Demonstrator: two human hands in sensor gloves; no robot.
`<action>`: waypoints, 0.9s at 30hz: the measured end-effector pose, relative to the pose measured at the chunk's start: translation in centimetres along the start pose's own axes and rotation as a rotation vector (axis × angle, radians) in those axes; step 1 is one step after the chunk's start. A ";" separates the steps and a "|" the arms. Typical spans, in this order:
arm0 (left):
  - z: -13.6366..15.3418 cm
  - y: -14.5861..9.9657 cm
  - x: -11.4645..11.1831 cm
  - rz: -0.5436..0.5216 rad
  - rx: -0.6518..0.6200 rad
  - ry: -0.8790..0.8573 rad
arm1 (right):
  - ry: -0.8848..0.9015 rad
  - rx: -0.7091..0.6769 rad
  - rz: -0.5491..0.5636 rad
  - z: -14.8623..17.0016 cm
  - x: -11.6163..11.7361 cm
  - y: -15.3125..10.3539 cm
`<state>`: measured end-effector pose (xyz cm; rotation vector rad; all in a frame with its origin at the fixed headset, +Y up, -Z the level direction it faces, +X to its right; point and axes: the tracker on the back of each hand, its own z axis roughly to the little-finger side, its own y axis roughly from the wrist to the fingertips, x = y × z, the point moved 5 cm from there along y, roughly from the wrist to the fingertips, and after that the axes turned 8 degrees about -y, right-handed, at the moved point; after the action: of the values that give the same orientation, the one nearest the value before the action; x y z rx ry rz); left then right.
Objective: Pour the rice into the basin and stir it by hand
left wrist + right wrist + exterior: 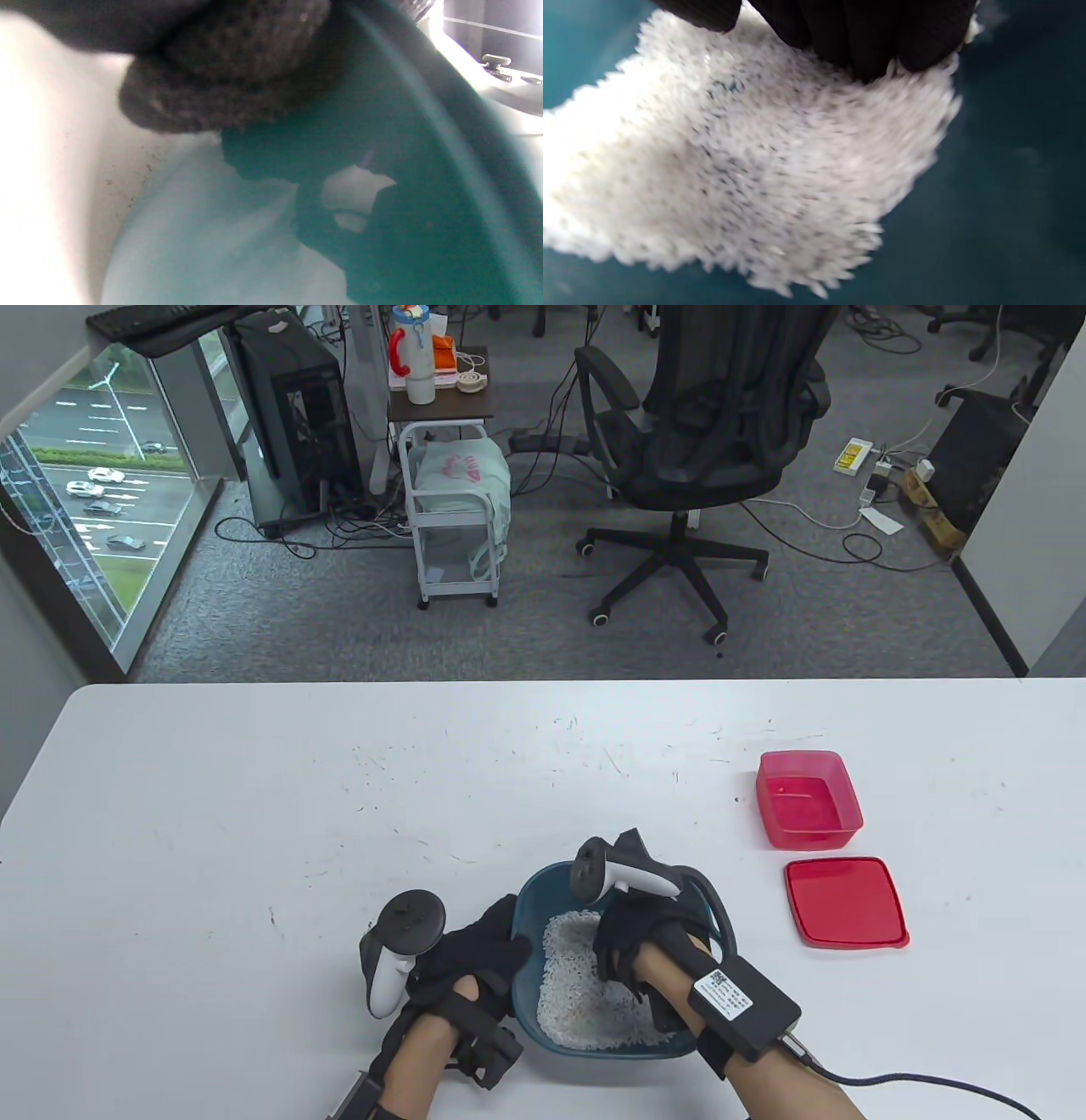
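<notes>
A teal basin stands near the table's front edge with a heap of white rice in it. My left hand grips the basin's left rim, its fingers curled over the edge. In the left wrist view a gloved finger lies against the basin's outer wall. My right hand is inside the basin, fingers pointing down into the rice. The right wrist view shows its fingertips dug into the blurred rice on the basin's floor.
An empty red box sits right of the basin, and its red lid lies flat just in front of it. A black cable runs from my right wrist to the front right. An office chair stands beyond the table.
</notes>
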<state>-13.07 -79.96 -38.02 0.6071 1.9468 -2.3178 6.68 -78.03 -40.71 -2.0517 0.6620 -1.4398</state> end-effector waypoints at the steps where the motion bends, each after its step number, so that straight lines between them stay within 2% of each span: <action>1: 0.0 0.0 0.0 -0.002 0.000 0.000 | -0.014 -0.008 -0.022 -0.2 0.4 0.0; 5: 0.0 0.0 0.0 -0.007 0.005 0.000 | -0.018 -0.053 -0.165 -1.2 2.6 0.0; 9: 0.1 0.0 0.0 -0.008 0.008 -0.005 | 0.034 -0.191 -0.220 -2.7 3.5 -0.1; 13: 0.0 0.0 0.0 -0.009 0.009 -0.003 | 0.248 -0.475 -0.245 -4.7 2.9 -0.5; 17: 0.0 0.0 0.0 0.002 0.008 0.002 | 0.486 -0.652 -0.284 -5.7 2.3 -0.5; 20: 0.0 0.0 0.0 0.006 0.004 0.006 | 0.565 -0.649 -0.247 -5.5 1.1 0.0; 27: -0.1 0.0 -0.1 0.016 -0.005 0.007 | 0.587 -0.429 0.031 -3.1 -2.3 1.1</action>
<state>-12.96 -79.89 -38.02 0.6289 1.9432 -2.3035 2.98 -77.76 -42.19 -1.8843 1.3291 -2.0409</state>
